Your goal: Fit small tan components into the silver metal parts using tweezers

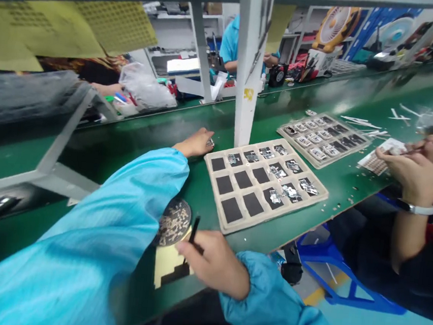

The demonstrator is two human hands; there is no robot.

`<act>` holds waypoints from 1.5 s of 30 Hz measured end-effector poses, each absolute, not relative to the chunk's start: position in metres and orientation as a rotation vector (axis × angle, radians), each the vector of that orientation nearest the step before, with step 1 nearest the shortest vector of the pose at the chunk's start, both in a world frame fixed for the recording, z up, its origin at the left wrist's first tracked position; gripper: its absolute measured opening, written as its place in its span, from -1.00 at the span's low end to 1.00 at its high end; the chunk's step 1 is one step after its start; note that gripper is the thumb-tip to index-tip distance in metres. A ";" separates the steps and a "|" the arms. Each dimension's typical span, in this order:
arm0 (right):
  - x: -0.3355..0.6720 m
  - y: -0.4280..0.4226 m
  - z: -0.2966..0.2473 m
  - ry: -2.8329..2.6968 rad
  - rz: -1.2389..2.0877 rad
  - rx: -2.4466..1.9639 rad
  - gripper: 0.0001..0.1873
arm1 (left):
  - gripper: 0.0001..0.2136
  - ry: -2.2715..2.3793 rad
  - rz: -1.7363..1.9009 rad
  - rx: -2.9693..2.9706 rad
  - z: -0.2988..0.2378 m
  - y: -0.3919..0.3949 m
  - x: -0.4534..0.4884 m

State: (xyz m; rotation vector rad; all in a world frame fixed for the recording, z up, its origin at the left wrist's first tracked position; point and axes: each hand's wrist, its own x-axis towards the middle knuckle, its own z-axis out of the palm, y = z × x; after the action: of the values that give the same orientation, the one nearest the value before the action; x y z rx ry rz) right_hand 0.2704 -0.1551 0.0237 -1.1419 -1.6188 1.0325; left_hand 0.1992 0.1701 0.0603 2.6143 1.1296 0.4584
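My left hand (195, 143) is stretched out beside the far left corner of a beige tray (229, 227), its fingers closed on a small metallic part (210, 142). Black-lined compartments fill the tray; several of them hold small silvery metal parts (291, 191), others show only the lining. Closer to me, my right hand (216, 262) grips a slim black tool, seemingly tweezers (195, 228), pointing upward. Just left of it a round dark dish (174, 222) holds many tiny pale pieces. A yellow sheet (163, 259) with dark patches lies partly beneath the dish and my right hand.
A second tray (320, 163) with metal parts stands farther right. Beside it a co-worker's hands (416, 174) hold a small item above a brown-dotted sheet (373, 164). A white post (247, 68) rises behind my tray. White strips (358, 120) and scraps lie on the green bench.
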 end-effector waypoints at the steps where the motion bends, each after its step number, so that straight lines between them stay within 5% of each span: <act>1: 0.269 -0.154 0.021 -1.575 1.077 -1.135 -0.60 | -0.64 1.154 0.461 2.616 0.062 0.163 0.183; 7: 0.263 -0.150 0.004 -1.432 1.132 -1.165 -0.81 | -0.64 1.387 0.714 2.482 0.078 0.089 0.094; 11: 0.268 -0.150 0.003 -1.463 1.033 -1.136 -0.80 | -0.67 1.395 0.957 1.758 0.073 0.013 0.052; 18: 0.269 -0.153 0.012 -1.700 1.081 -1.080 -0.85 | -0.57 1.150 0.745 1.272 0.056 -0.083 0.012; 45: 0.271 -0.155 0.018 -1.774 1.089 -1.042 -0.97 | -0.73 1.061 0.749 1.262 0.041 -0.134 0.045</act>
State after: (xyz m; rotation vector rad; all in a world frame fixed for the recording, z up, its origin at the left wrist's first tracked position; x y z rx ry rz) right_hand 0.2709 -0.1551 0.0179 -1.0419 -1.7740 1.0894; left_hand 0.0446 -0.1336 0.0409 1.2616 1.0612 0.7488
